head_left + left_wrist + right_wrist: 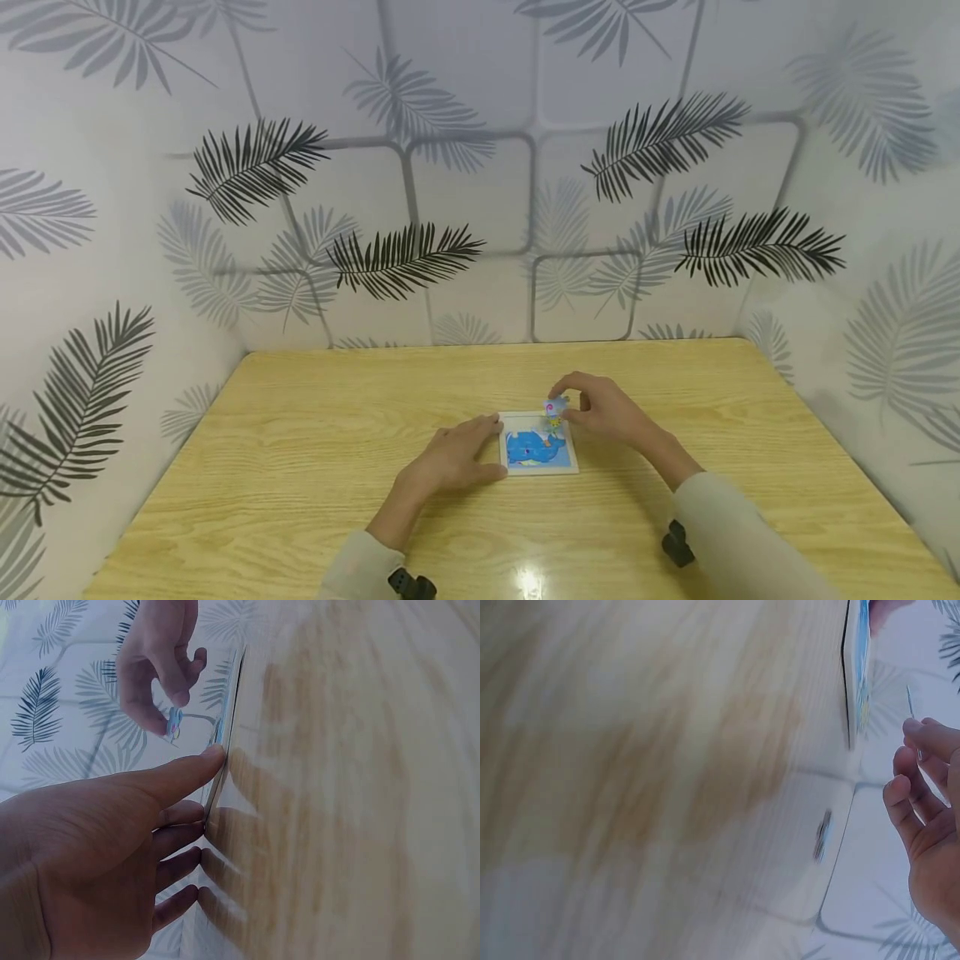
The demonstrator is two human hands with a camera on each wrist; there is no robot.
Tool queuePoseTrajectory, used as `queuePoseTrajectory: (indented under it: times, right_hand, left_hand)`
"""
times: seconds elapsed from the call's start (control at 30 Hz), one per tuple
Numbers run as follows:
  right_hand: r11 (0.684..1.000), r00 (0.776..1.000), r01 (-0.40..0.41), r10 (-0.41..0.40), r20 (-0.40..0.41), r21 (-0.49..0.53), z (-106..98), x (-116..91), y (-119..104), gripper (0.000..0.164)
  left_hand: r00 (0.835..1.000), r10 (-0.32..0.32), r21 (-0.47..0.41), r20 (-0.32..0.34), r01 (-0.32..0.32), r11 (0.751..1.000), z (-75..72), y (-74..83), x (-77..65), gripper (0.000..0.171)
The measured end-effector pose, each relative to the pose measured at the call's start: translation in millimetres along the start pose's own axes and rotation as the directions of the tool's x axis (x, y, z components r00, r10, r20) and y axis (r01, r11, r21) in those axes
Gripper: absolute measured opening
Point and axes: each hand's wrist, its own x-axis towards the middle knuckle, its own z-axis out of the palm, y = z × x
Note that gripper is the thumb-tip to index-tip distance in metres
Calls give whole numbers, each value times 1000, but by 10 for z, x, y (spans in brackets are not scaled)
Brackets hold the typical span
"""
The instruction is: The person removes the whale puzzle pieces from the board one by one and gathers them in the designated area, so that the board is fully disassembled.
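Plainly, nearest us, the left hand (457, 454) lies spread wide, its thumb and fingertips against the left edge of a white frame (542, 472). Inside it we see a blue whale picture (534, 448) that looks mostly filled in, so we judge much is done; at least 1 piece seems left to lay. We find that small piece (555, 408) pinched between the thumb and fingers of the right hand (611, 410), raised above the frame's upper right corner. Beyond stands the leaf-patterned wall (472, 192).
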Motion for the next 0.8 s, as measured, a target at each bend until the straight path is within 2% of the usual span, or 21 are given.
queuePoseTrajectory:
  times: [0.33,0.8]
  right_hand:
    - [996,993,-81,83,-83,29,-221,-207,149,20]
    - [992,980,-129,128,-154,2,-495,-542,389,16]
  left_hand:
    - [1000,0,-4,5,0,1000,-2,-3,-4,72]
    - [1000,21,-8,6,-21,1000,-5,6,-18,71]
